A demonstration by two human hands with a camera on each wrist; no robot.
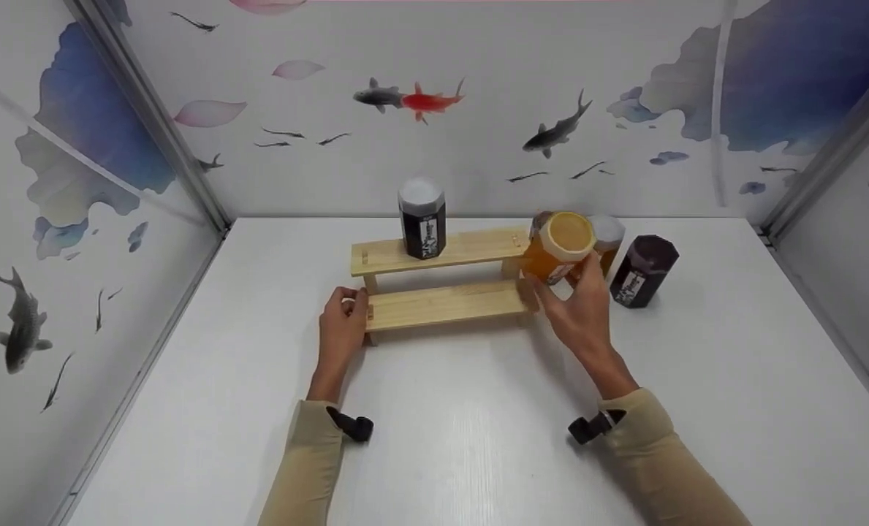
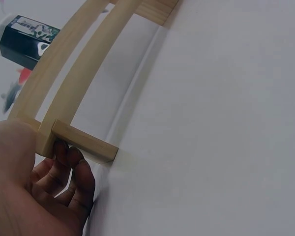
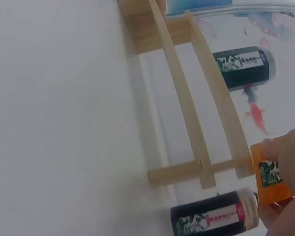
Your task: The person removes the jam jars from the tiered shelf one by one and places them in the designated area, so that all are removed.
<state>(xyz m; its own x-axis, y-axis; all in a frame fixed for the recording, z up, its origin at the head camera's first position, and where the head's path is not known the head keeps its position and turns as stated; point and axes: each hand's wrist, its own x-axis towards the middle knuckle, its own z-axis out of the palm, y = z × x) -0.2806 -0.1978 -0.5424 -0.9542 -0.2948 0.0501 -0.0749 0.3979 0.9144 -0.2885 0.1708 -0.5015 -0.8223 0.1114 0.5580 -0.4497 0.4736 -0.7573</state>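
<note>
The left hand (image 1: 343, 321) grips the left end of the rack (image 1: 441, 305), which runs lengthwise left to right. At its right end the right hand (image 1: 584, 310) grips an orange jar (image 1: 549, 259), nearly upright, yellow end up. Right of the rack stand a dark jar (image 1: 644, 272), contents unclear to me, then a white-capped amber jar (image 1: 608, 232). A black jar (image 1: 423, 230) tops the rack's back tier.

The rack (image 1: 445, 305) is made of smooth, matt wood. Soft gloss is shown by the tabletop (image 1: 449, 424) beneath it, translucency by the amber jar (image 1: 557, 248) at its right end, cloth by sleeves (image 1: 308, 460) before it.
</note>
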